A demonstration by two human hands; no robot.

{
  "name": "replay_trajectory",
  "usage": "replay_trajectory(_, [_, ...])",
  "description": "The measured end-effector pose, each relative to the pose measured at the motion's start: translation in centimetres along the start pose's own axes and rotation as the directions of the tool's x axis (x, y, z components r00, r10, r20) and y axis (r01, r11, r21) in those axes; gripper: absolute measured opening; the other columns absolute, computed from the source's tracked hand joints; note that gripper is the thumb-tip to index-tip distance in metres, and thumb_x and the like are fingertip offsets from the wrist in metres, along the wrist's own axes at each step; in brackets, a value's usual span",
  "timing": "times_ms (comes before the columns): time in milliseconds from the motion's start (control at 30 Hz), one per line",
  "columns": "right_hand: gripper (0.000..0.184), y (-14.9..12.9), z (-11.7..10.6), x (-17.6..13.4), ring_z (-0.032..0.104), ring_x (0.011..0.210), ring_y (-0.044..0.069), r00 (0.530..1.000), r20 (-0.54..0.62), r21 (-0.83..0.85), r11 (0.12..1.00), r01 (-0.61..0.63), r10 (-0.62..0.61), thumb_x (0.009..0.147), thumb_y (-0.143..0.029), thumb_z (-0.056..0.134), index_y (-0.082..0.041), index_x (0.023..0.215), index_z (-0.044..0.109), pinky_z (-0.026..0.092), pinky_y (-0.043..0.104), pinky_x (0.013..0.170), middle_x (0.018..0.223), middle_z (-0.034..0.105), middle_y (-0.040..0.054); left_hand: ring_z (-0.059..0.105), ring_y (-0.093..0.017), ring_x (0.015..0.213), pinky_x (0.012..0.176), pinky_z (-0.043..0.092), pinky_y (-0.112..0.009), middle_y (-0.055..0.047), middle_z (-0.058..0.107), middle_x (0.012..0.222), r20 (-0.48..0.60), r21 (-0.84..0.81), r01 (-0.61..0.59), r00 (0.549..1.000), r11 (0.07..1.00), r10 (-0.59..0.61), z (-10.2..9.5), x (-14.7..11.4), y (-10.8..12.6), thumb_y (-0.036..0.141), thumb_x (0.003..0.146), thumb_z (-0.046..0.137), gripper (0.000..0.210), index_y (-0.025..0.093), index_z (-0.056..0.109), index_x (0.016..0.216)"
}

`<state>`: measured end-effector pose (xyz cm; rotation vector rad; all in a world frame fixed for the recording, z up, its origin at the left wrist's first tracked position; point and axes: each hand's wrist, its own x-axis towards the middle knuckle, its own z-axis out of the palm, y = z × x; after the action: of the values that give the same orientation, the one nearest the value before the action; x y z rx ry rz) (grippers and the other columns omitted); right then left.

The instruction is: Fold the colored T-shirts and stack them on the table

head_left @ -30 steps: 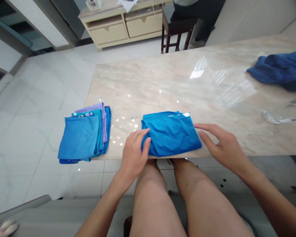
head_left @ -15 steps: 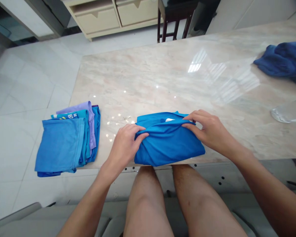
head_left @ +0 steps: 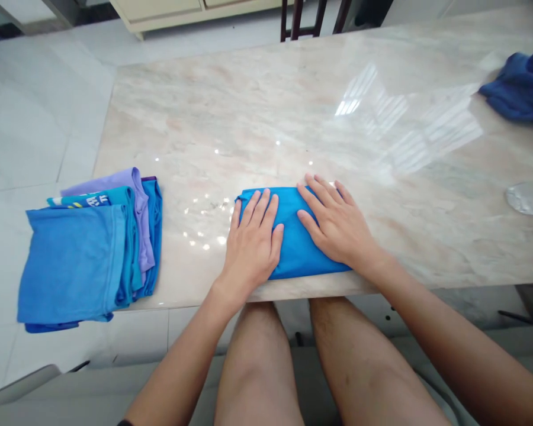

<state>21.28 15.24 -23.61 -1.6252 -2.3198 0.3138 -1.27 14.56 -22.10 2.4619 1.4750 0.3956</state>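
Observation:
A folded piece of bright blue clothing (head_left: 295,236) lies in a flat, narrow bundle near the front edge of the marble table. My left hand (head_left: 254,236) rests flat on its left part, fingers stretched forward. On its right part lies my right hand (head_left: 333,222), palm down with the fingers spread. Neither hand grips the cloth. To the left is a stack of folded clothes (head_left: 73,260) in blue, teal and lilac, reaching over the table's corner.
A marble table (head_left: 213,106) spans the view. Dark blue crumpled cloth (head_left: 522,86) lies at the far right, with a clear glass (head_left: 528,198) in front of it. Beyond the table stand a cream cabinet (head_left: 160,12) and a dark stool (head_left: 304,23).
Both hands have let go of the pinched top edge and now press flat on the clothing. The cloth is folded over, smoother and more compact. The view has tilted down.

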Motion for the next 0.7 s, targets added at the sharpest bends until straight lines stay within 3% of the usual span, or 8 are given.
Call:
replay_trajectory(100, [0.067, 0.7, 0.2, 0.2, 0.035, 0.175, 0.039, 0.998, -0.022, -0.039, 0.998, -0.058, 0.057, 0.123, -0.05, 0.032, -0.017, 0.179, 0.047, 0.025, 0.068, 0.141, 0.188, 0.04, 0.0181, 0.034, -0.032, 0.178, 0.147, 0.022, -0.061, -0.014, 0.044, 0.187, -0.011, -0.003, 0.05, 0.999, 0.999, -0.05, 0.0, -0.7, -1.2, 0.039, 0.121, 0.037, 0.064, 0.017, 0.042, 0.181])
replay_trajectory(267, [0.056, 0.5, -2.2, 0.1, 0.06, 0.149, 0.041, 0.998, 0.06, -0.037, 0.999, 0.004, -0.001, 0.12, -0.048, 0.045, -0.015, 0.161, 0.065, 0.046, 0.059, 0.126, 0.162, 0.067, 0.0224, 0.043, -0.032, 0.173, 0.144, 0.032, -0.061, -0.018, 0.049, 0.184, -0.092, -0.01, 0.191, 0.977, 0.982, -0.191, -1.2, -5.2, -4.5, 0.04, 0.121, 0.035, 0.062, 0.017, 0.048, 0.177])
replay_trajectory(367, [0.05, -0.3, -3.7, 0.0, 0.067, 0.139, 0.042, 0.974, 0.192, 0.004, 0.992, -0.125, 0.122, 0.116, -0.047, 0.06, -0.014, 0.153, 0.07, 0.049, 0.056, 0.12, 0.149, 0.075, 0.0224, 0.051, -0.032, 0.168, 0.143, 0.035, -0.058, -0.02, 0.059, 0.175, -0.169, -0.032, 0.219, 0.96, 0.975, -0.221, -1.6, -8.2, -6.2, 0.037, 0.119, 0.035, 0.057, 0.014, 0.062, 0.164])
replay_trajectory(467, [0.039, -0.7, -5.1, -0.2, 0.075, 0.129, 0.037, 0.931, 0.275, 0.033, 0.965, -0.259, 0.24, 0.113, -0.045, 0.069, -0.017, 0.138, 0.078, 0.055, 0.044, 0.11, 0.138, 0.082, 0.0188, 0.055, -0.034, 0.164, 0.141, 0.037, -0.058, -0.022, 0.064, 0.17, -0.208, -0.038, 0.239, 0.948, 0.97, -0.241, -1.7, -9.3, -6.6, 0.034, 0.116, 0.037, 0.053, 0.012, 0.069, 0.152])
replay_trajectory(600, [0.038, 2.1, -7.7, -1.9, 0.077, 0.126, 0.031, 0.903, 0.179, -0.001, 0.918, -0.396, 0.39, 0.116, -0.049, 0.065, -0.018, 0.134, 0.079, 0.057, 0.032, 0.101, 0.137, 0.084, 0.0144, 0.059, -0.038, 0.159, 0.138, 0.04, -0.061, -0.024, 0.067, 0.165, -0.249, -0.026, 0.227, 0.942, 0.974, -0.226, -1.6, -8.9, -6.3, 0.032, 0.112, 0.039, 0.052, 0.011, 0.073, 0.146])
replay_trajectory(700, [0.038, 6.2, -10.3, -5.4, 0.077, 0.125, 0.033, 0.818, 0.052, -0.064, 0.82, -0.569, 0.572, 0.118, -0.043, 0.059, -0.014, 0.134, 0.078, 0.058, 0.036, 0.103, 0.135, 0.083, 0.0191, 0.06, -0.038, 0.157, 0.137, 0.04, -0.061, -0.024, 0.069, 0.163, -0.28, -0.033, 0.209, 0.937, 0.977, -0.21, -1.4, -8.5, -6.5, 0.031, 0.112, 0.04, 0.05, 0.012, 0.074, 0.144])
